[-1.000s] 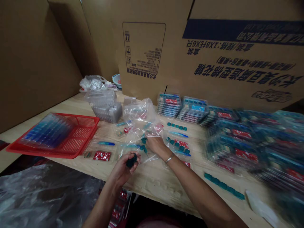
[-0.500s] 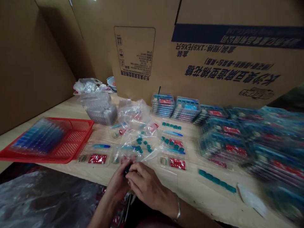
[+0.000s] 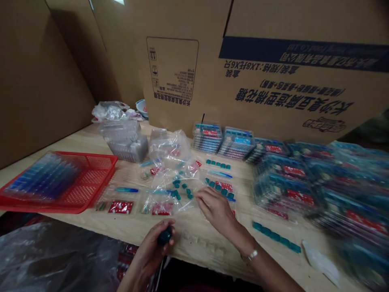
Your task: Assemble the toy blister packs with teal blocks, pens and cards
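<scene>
My left hand point(image 3: 153, 247) is at the table's near edge, fingers closed around a small stack of dark teal pieces point(image 3: 165, 235). My right hand point(image 3: 216, 209) reaches forward over the wooden table point(image 3: 197, 239), fingers loosely curled and apart, nothing seen in them, beside a crumpled clear plastic bag point(image 3: 174, 162) with loose teal pieces point(image 3: 181, 188) on it. Open clear trays with a red card point(image 3: 120, 207) and a blue pen-like piece point(image 3: 126, 190) lie left of the bag.
A red mesh basket point(image 3: 91, 178) of blue-tinted clear packs sits far left. Stacks of filled clear packs point(image 3: 285, 174) cover the right side. A row of teal pieces point(image 3: 275, 236) lies near right. Large cardboard boxes point(image 3: 273, 69) wall the back. A clear plastic sheet point(image 3: 60, 255) hangs below the table's front.
My right hand left my left hand and moved forward to the right toward the bag and loose teal pieces. My left hand stayed at the table edge, still gripping the teal stack.
</scene>
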Tool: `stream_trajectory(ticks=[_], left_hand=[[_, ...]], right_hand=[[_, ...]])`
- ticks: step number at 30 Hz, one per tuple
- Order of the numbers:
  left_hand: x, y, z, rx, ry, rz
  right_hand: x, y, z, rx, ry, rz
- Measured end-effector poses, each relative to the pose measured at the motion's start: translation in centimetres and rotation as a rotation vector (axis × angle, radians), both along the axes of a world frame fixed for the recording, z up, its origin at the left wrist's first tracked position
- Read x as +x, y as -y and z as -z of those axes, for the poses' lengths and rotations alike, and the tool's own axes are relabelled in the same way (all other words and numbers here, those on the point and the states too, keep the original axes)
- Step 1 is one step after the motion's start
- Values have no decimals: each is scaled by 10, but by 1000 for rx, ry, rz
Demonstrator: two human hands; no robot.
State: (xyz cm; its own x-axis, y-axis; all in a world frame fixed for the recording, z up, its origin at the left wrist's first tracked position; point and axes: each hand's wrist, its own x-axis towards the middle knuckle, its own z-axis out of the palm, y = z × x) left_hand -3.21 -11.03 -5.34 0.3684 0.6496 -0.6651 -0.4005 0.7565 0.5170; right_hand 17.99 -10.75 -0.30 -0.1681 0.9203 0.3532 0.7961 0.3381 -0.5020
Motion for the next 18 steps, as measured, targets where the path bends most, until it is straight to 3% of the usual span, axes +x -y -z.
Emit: stream_trajectory(ticks=[3, 5, 9, 14, 18], left_hand=[[6, -4, 3, 6, -7, 13], [11, -6, 2, 23, -9, 21], [17, -11, 0, 93, 1, 26], [18, -15, 0, 83, 20, 36], [19, -15, 1, 79, 15, 50]], right_hand=[[-12, -43, -9, -261, 298, -85], [-20, -67, -6, -407, 397, -89], [-29, -90, 10, -495, 415, -56], [-22, -86, 18, -456, 297, 10], [-18, -82, 21, -414, -113, -10]])
